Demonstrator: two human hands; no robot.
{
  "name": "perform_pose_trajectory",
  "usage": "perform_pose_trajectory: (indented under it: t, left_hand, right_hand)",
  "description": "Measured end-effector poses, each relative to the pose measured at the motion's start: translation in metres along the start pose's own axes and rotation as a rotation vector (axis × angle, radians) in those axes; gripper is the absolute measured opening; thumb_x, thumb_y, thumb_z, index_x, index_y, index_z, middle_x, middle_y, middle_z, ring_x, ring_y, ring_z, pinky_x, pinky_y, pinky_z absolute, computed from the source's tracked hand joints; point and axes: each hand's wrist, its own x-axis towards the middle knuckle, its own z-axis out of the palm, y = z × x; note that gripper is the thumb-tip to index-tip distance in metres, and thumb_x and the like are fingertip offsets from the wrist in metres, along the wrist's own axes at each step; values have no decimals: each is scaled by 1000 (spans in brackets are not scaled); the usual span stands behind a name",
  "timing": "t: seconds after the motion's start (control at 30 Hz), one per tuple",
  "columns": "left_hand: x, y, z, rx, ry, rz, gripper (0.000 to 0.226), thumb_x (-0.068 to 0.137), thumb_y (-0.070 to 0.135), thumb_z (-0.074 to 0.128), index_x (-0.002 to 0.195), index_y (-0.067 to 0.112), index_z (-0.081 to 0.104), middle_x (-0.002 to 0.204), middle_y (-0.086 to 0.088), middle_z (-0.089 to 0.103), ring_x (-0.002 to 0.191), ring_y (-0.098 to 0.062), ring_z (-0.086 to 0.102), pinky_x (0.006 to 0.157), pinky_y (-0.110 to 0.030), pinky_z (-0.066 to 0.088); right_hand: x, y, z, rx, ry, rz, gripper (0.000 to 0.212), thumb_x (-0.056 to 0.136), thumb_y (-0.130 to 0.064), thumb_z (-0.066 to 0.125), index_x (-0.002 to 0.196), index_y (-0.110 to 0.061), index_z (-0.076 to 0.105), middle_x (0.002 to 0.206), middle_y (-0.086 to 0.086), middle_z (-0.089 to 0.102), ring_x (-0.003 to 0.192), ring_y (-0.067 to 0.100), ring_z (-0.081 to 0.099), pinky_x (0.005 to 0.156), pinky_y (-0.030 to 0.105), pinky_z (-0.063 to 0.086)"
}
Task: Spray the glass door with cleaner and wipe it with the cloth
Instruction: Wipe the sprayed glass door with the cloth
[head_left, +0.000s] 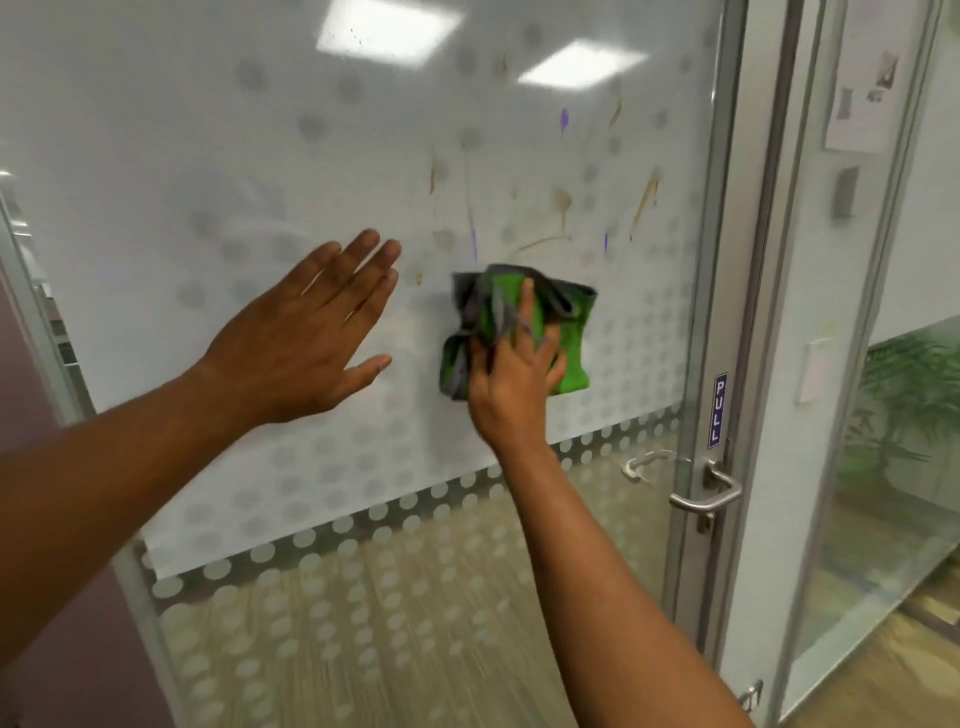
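Frosted glass: one glass door (322, 156) is shown, filling most of the view; its upper part is covered by a white frosted film printed with rows of pale dots, and its lower part is clear, with a wood-patterned floor seen through it.
Stains: several brown streaks (644, 195) and three small purple marks (564, 118) are scattered over the upper right of the glass (a precise count of the brown ones cannot be made).
Cloth: one green and grey cloth (566, 332) is bunched against the glass, just below the stains and right of centre.
Right hand: the right hand (511, 374) is laid over the cloth, which is pressed to the door; the fingers are partly curled into its folds, with one finger stretched up across the green side.
Left hand: the left hand (306, 332) is held flat at the frosted glass, left of the cloth and apart from it, with fingers straight and close together and the thumb spread out; nothing is held.
Arms: two bare forearms are seen reaching in from the bottom edge.
Door handle: one metal lever handle (707, 496) is fixed to the frame at lower right.
Sign: one small blue sign (718, 410) reading PULL is placed above the handle.
Reflections: two ceiling lights (387, 28) are mirrored near the top of the glass.
Beyond: green plants (904, 395) are seen through the neighbouring pane at the right.
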Motion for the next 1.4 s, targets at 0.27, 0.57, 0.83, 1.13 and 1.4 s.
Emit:
perform_pose_trajectory:
  t: [0.27,0.57,0.83,1.13,1.4]
  left_hand:
    - [15,-38,-10,45,2,-46,87,101,60,14,158,-5,11,168,-24,-2,157,-39,-4,127,-53,10]
    - [15,-39,-7,20,-23,-62,96,97,70,10,159,-3,5,168,-24,-7,157,-37,-7,127,-52,11]
    - [15,-39,-7,4,-31,-49,98,95,72,4,159,-2,2,168,-22,-9,157,-36,-9,128,-51,8]
    - [16,-39,-6,8,-24,-40,94,98,68,8,158,-4,5,167,-24,-6,157,-37,-6,128,-51,10]
    - [16,-36,-4,-21,50,-45,93,99,64,16,157,-8,12,167,-26,2,157,-38,1,127,-53,12]
  right_hand:
    - [-34,-26,23,17,-6,34,47,97,-50,35,139,-33,49,167,-4,3,149,42,6,114,68,-1]
    - [18,-47,15,-11,71,-122,52,99,-45,40,148,-28,40,167,6,9,151,42,-6,116,68,0]
    - [2,-40,17,-27,32,6,59,98,-54,30,152,-30,33,167,1,0,152,39,-9,115,69,-4]
    - [3,-19,12,-31,20,45,61,97,-56,29,151,-29,33,167,-2,-3,151,39,-9,116,68,-6]
    - [32,66,-14,-35,80,358,69,95,-53,31,157,-24,20,166,2,12,151,35,10,120,58,8]
